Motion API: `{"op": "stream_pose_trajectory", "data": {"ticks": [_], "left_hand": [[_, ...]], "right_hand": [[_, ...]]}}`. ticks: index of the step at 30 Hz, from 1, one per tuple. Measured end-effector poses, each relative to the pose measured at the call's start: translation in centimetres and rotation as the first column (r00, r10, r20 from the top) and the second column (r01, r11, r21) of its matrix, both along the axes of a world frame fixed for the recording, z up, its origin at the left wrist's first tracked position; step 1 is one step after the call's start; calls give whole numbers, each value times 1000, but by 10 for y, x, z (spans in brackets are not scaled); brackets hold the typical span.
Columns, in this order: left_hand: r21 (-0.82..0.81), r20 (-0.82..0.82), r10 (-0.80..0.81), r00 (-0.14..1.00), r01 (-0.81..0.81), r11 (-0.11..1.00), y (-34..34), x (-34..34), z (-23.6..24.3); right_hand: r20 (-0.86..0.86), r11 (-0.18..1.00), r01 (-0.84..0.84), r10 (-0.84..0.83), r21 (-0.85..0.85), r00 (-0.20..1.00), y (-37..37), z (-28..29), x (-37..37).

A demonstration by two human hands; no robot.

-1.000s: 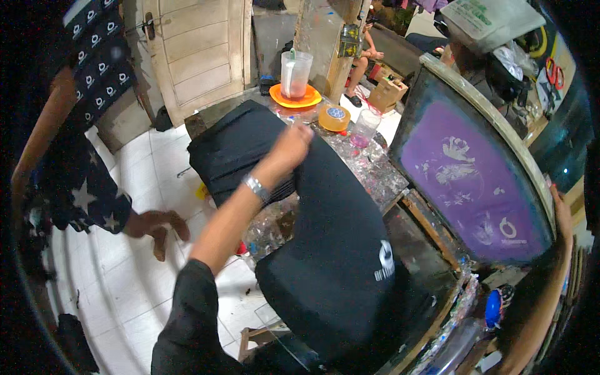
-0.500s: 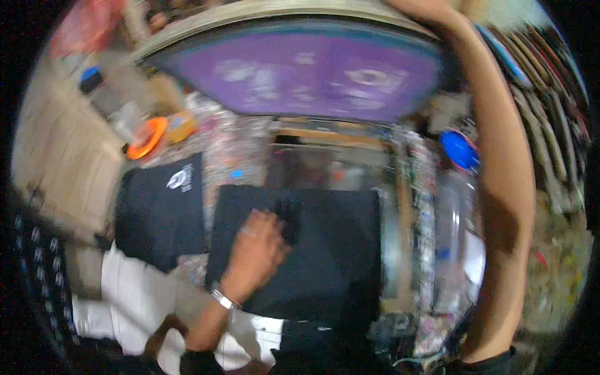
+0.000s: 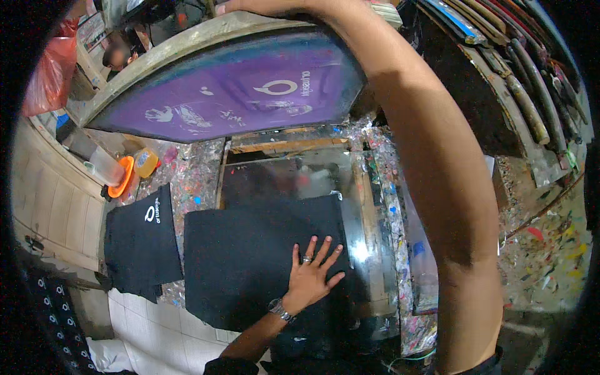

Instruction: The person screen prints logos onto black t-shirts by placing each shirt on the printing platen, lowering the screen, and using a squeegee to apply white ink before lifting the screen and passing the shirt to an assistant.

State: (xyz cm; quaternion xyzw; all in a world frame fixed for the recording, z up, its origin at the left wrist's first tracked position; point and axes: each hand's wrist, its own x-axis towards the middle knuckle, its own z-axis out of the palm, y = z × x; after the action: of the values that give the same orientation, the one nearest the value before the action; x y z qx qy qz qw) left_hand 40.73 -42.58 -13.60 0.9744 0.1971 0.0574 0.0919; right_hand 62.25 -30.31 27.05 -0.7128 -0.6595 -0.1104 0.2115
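Note:
My left hand (image 3: pixel 312 275) lies palm down on a black cloth panel (image 3: pixel 250 256), near its right edge. Its fingers are spread, with a ring and a metal wristwatch showing. The cloth rests over a glass-topped printing bed (image 3: pixel 287 172). Beyond it, a screen printing frame (image 3: pixel 187 44) with purple mesh (image 3: pixel 244 94) stands tilted up. My right arm stretches up the right side, and my right hand (image 3: pixel 269 6) grips the frame's top edge; the view's upper edge cuts off part of it.
Left of the bed lies another black cloth piece (image 3: pixel 144 244) with a white print. Behind it are an orange lid (image 3: pixel 122 178) and a yellow container (image 3: pixel 146 162). Several squeegees (image 3: pixel 525 100) stand at the far right. A person (image 3: pixel 119 56) is at the back left.
My left hand has moved right across the black cloth, and its fingers are now spread. My right hand is farther left along the frame's top edge. The view has turned.

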Motion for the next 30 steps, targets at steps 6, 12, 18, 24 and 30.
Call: {"op": "stream_pose_trajectory", "data": {"ticks": [6,12,18,24,30], "left_hand": [[-36,23,-7,1000,8,999,-4,0,-1],[-438,670,359,650,-44,898,32,-35,93],[-921,311,893,326,335,198,14,-121,118],[-977,20,944,328,206,-51,1,-148,23],[-983,41,935,353,181,-26,-3,-146,20]], "right_hand": [[-11,996,77,-77,35,997,-14,-3,-11],[62,990,126,-130,61,990,-60,-63,-69],[128,1000,-25,22,19,992,-146,-227,-115],[-201,915,-247,189,-319,961,-146,-291,-97],[214,983,-161,175,-83,961,-154,-337,-130]]}}
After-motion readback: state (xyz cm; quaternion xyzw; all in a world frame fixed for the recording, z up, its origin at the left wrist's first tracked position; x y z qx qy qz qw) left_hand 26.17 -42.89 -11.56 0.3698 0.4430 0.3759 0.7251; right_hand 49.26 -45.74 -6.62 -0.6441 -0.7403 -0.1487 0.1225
